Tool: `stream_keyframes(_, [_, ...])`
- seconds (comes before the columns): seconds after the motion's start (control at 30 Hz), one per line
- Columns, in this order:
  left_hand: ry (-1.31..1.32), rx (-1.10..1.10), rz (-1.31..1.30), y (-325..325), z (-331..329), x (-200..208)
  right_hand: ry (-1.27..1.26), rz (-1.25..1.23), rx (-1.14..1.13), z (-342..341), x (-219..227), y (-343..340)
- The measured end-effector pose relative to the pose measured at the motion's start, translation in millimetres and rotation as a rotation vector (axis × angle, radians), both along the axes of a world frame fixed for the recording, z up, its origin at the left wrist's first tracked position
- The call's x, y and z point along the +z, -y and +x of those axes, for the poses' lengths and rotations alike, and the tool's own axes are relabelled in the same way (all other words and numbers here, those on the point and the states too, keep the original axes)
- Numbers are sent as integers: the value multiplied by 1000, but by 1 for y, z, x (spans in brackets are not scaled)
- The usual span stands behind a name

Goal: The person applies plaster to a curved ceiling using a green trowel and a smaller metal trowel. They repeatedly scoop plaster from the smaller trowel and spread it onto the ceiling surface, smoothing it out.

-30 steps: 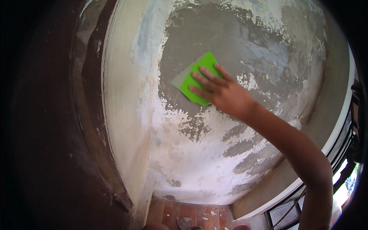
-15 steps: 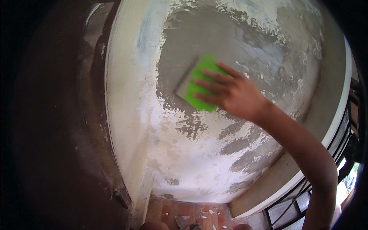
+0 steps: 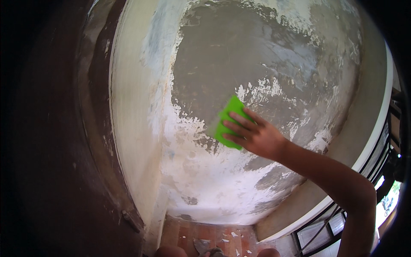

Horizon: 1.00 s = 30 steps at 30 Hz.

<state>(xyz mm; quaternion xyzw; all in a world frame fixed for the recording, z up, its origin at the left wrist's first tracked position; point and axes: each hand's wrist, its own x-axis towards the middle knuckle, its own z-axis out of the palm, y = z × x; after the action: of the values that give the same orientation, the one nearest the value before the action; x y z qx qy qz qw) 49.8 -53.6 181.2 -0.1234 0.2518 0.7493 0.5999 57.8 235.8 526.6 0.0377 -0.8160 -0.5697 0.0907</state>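
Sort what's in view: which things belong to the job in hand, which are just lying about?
In use: right hand, green scraper in it, patchy wall; probably the grey blade at the lower edge (can't tell if it's held).
Lying about: white flakes on the red floor.

Right hand (image 3: 263,139): bare, back smooth in outline. Fingers (image 3: 246,122): slim, slightly tapered; nails too blurred to tell. Wrist (image 3: 286,149): bare, narrow. Forearm (image 3: 327,169): bare, slender, smooth-sided, broadening gradually toward elbow. Elbow (image 3: 363,192): bare, rounded outer contour. Upper arm (image 3: 358,231): bare along visible length, cut off by lower edge of view. Knees (image 3: 171,252), apparent pair: rounded tops only, seemingly bare, finer detail too small to tell.
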Motion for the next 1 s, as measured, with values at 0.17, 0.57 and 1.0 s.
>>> stream_keyframes(0.17, [21,14,-51,0,1,0,216,-185,-344,48,-24,45])
stream_keyframes(0.57, [-57,11,-11,-4,-1,-7,-710,129,-77,-94,178,45])
stream_keyframes(1.0, [-45,15,9,1,0,-3,-229,94,-147,-1,45,-11])
